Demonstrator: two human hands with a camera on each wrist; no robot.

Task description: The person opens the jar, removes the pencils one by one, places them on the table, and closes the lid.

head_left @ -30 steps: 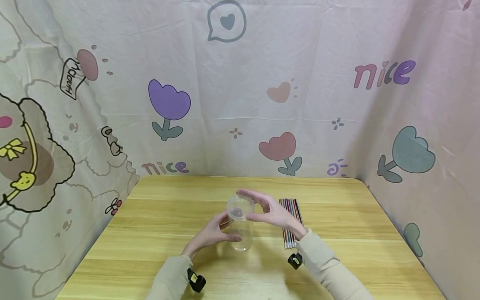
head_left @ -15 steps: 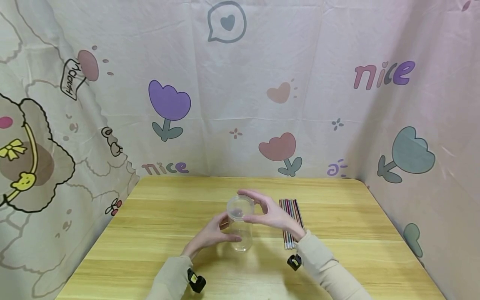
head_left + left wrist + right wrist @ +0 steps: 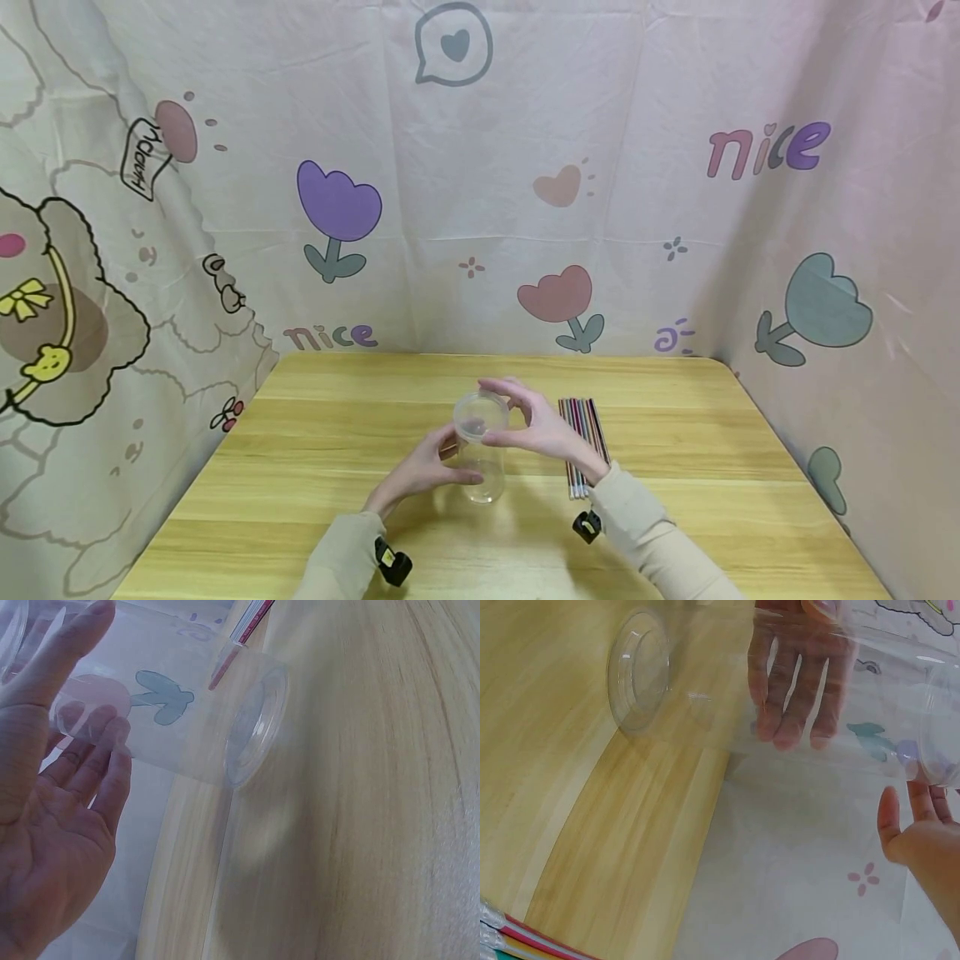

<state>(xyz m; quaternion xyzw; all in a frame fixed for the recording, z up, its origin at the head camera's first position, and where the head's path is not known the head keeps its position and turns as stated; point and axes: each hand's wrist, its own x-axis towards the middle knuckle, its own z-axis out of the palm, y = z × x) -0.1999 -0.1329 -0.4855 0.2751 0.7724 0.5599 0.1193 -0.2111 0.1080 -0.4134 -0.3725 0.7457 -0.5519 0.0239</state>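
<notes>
A tall clear plastic jar (image 3: 486,490) stands upright near the middle of the table, its clear round lid (image 3: 478,410) on top. My left hand (image 3: 422,468) grips the jar's body from the left, thumb in front and fingers behind, as the right wrist view shows through the wall of the clear jar (image 3: 705,697). From the right, my right hand (image 3: 542,427) holds the lid's edge between thumb at the front and fingers at the back. In the left wrist view, the jar's base (image 3: 259,727) faces the wooden tabletop, and nothing shows inside.
To the right of the jar lies a row of several coloured pencils (image 3: 576,417), partly under my right wrist in the head view. The wooden table (image 3: 315,433) ends at a patterned cloth backdrop (image 3: 450,292). A small black device (image 3: 393,562) sits at each cuff.
My right hand has turned slightly at the lid: the thumb has slid left along the front while the fingertips behind have shifted right. My left hand and the jar stay in place.
</notes>
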